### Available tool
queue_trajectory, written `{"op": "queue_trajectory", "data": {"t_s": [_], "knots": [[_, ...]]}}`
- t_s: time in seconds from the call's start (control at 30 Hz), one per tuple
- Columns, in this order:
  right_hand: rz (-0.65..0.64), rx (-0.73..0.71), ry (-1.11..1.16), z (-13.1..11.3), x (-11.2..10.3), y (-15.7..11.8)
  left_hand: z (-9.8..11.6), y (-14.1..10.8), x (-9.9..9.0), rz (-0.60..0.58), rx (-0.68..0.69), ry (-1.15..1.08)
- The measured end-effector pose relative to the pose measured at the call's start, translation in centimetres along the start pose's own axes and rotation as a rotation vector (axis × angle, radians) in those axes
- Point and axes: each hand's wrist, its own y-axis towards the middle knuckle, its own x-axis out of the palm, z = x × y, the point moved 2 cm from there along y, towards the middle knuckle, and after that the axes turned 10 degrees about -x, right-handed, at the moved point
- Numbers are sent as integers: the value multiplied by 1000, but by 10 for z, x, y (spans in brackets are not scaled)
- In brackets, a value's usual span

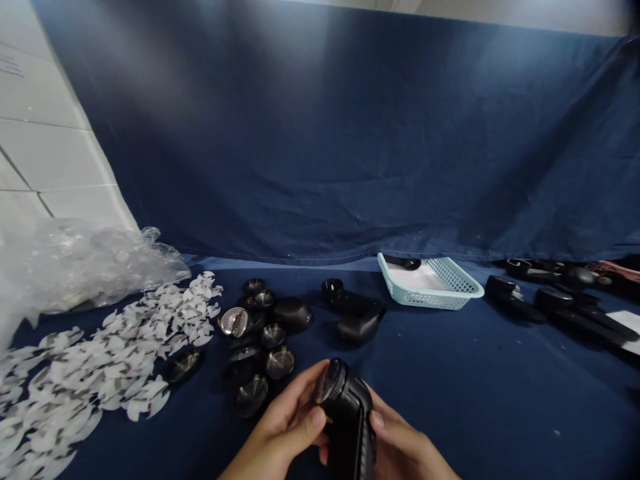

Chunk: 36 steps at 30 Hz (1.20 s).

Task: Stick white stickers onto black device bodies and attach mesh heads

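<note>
In the middle at the front, a black handheld device with a round ribbed head, which looks like a fabric shaver (353, 407), is held between both hands. My left hand (295, 420) grips its round head from the left, thumb in front and fingers behind. On the other side, my right hand (405, 437) closes around the body, with the thumb on its edge. Just beyond my left hand lies a cluster of black round caps (280, 362), several with a metallic face. A round metal mesh piece (234, 321) rests among them.
Many white curved plastic pieces (115, 360) spread over the left side, with a clear plastic bag (100, 263) behind. Black housings (360, 323) lie ahead. A light blue basket (430, 299) stands farther back, and more black devices (575, 310) lie right. A blue cloth (330, 133) hangs behind.
</note>
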Motion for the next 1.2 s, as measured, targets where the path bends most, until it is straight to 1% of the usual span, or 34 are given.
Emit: {"op": "queue_trajectory", "data": {"t_s": [0.13, 0.33, 0.47, 0.53, 0.6, 0.67, 0.77, 0.87, 1.0, 1.07, 1.1, 1.13, 1.2], "knots": [[-1, 0, 8, -2, 1, 0, 2, -1, 2, 35, 4, 19], [2, -11, 29, -1, 1, -1, 4, -1, 4, 15, 4, -7], [102, -52, 67, -2, 5, 2, 5, -1, 12, -28, -36, -89], [164, -71, 53, -3, 6, 3, 7, -2, 17, -17, 1, -98], [170, -70, -3, -2, 6, 4, 11, -5, 20, 36, 83, -12], [152, -49, -46, 1, 5, 6, 14, -8, 20, 135, 145, 170], [122, 15, -87, 10, 2, 8, 15, -12, 16, 303, 158, 409], [173, 52, -44, 23, -5, 10, 13, -14, 11, 408, 170, 511], [335, 136, 47, 38, -15, 8, 11, -14, 11, 461, 196, 598], [398, 183, 60, 39, -16, 6, 11, -16, 12, 493, 213, 637], [418, 183, 61, 38, -15, 5, 11, -17, 13, 510, 223, 659], [419, 167, 57, 36, -14, 4, 11, -19, 14, 518, 237, 681], [369, 102, 44, 30, -10, 3, 9, -20, 15, 500, 269, 714]]}}
